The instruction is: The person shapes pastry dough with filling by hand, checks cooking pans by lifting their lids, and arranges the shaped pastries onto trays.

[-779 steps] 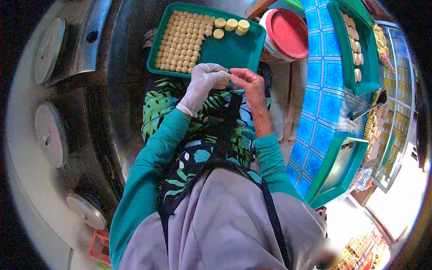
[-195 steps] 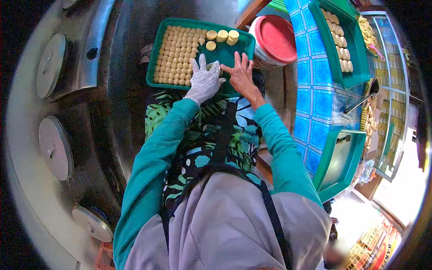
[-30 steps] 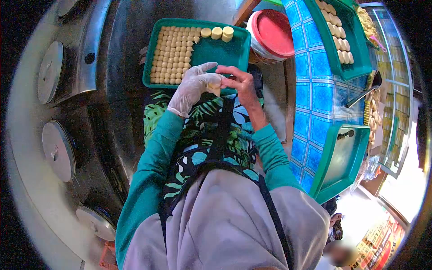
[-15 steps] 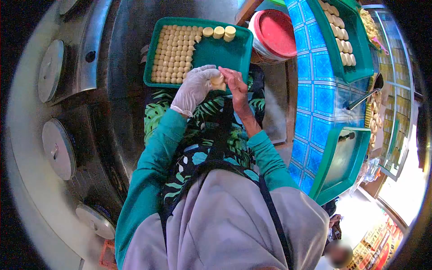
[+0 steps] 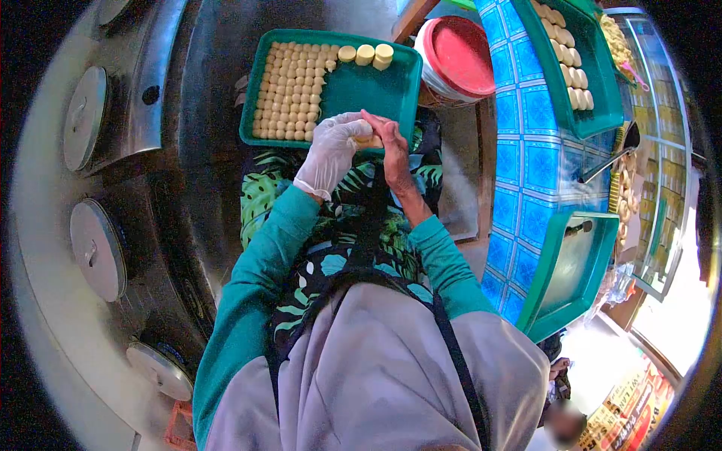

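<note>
Just over the near edge of a green tray (image 5: 376,94), my gloved left hand (image 5: 331,150) is closed round a pale piece of dough (image 5: 364,140). My bare right hand (image 5: 391,150) presses against the same piece from the right, its fingers together. Rows of small round dough balls (image 5: 289,90) fill the left part of the tray. At its upper right stand thick yellow discs (image 5: 365,54), some of them stacked. The fingertips partly hide the dough between my hands.
A bucket with a red lid (image 5: 462,56) stands right of the tray. On the blue-tiled cloth (image 5: 519,173) are a green tray of pale oval pieces (image 5: 613,98) and another green tray with a brush (image 5: 530,316). Round metal lids (image 5: 98,252) lie at left.
The single disc below the row has left the tray since the earlier frames. In the last second my right hand has turned more upright and closed in against the dough in my left hand.
</note>
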Available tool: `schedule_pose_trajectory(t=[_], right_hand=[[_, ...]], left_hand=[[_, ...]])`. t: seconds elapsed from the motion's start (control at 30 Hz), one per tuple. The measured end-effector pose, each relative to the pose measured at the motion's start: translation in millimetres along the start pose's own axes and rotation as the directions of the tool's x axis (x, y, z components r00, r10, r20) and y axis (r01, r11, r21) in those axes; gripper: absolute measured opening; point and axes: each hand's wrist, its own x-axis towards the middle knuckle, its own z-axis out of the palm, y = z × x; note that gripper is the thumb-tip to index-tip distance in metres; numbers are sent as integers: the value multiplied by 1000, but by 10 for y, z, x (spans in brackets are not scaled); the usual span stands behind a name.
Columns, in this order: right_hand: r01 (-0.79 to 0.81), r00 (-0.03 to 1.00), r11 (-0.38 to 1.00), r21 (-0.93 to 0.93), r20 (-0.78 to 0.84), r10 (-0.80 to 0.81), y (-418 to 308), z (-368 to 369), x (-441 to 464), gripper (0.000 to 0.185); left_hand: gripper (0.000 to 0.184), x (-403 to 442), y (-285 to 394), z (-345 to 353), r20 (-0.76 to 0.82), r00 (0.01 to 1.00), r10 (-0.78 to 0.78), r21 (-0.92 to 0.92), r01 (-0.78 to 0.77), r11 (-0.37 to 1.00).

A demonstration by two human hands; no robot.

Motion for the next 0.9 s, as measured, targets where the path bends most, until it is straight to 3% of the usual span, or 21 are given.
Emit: schedule_pose_trajectory(t=[0.07,0.13,0.17,0.27,0.33,0.4,0.47,0.63,0.9], right_hand=[[-20,1000,1000,-3,-12,20,12,-2,58,58],[-50,999,999,-2,10,50,24,-18,128,58],[-78,996,997,-2,34,78,42,-30,158,59],[-74,990,997,16,121,71,61,-30,224,59],[-58,986,998,36,156,51,12,-67,245,51],[-43,982,998,55,188,31,-15,-142,272,43],[71,989,997,22,126,-73,-21,-261,264,26],[-33,978,999,12,205,29,61,-422,215,17],[86,966,995,-48,247,-71,-23,-408,302,18]], left_hand=[[21,-9,8,6,39,999,13,-37,-11,999],[26,-39,60,26,253,967,-15,-108,43,993],[26,-85,91,73,254,967,-15,-107,44,993],[24,-186,144,129,193,981,-14,-2,14,1000],[21,-142,108,-5,-113,946,-304,-13,304,953],[18,-95,44,-86,-92,956,-279,6,281,960],[21,-86,34,-94,-74,962,-264,22,267,964],[30,-156,47,-124,28,977,-210,140,205,969],[30,-124,107,-155,-13,975,-220,130,220,967]])
